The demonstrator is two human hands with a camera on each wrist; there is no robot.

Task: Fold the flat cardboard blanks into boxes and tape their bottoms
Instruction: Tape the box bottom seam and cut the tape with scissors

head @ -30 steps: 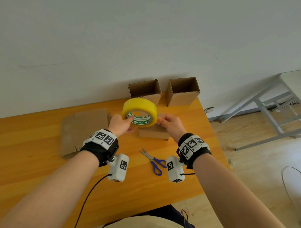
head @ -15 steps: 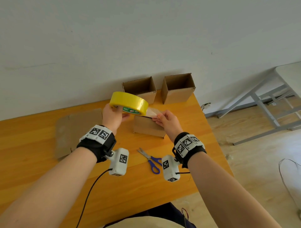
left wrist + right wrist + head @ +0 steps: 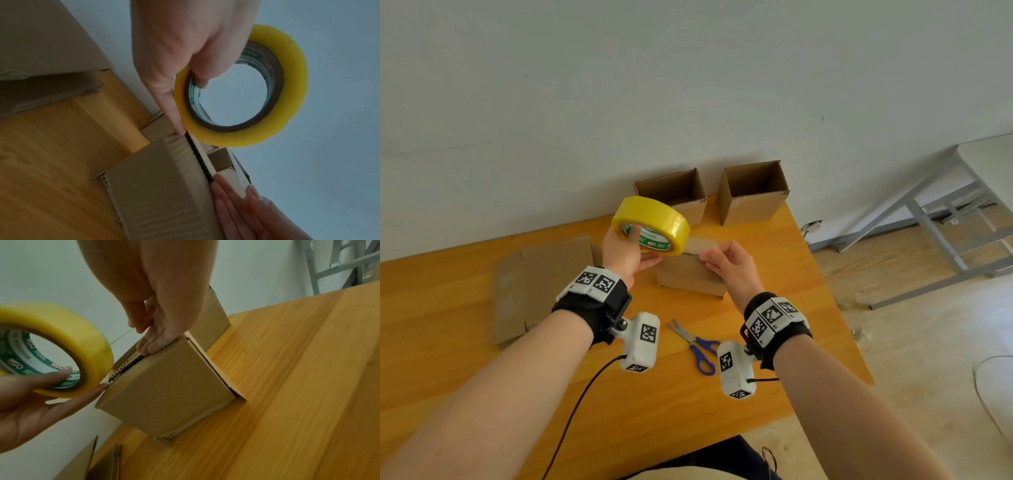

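Note:
A yellow tape roll (image 3: 650,224) is gripped by my left hand (image 3: 633,246), with a finger through its core (image 3: 200,81). It hovers at the left end of an upturned cardboard box (image 3: 688,279) in mid-table. My right hand (image 3: 710,260) pinches the tape's free end and holds it at the right end of the box's closed flaps (image 3: 168,386). A thin clear strip runs from the roll (image 3: 55,331) to the right hand's fingers (image 3: 152,345) along the seam (image 3: 200,160).
Two open-topped boxes (image 3: 673,195) (image 3: 753,192) stand against the wall at the back. Flat blanks (image 3: 544,281) lie to the left. Blue-handled scissors (image 3: 697,346) lie near my wrists. The table's right edge (image 3: 835,308) is close by.
The roll was upright between both hands; my left hand has tilted it and drawn it left while my right hand brought the tape end down onto the box.

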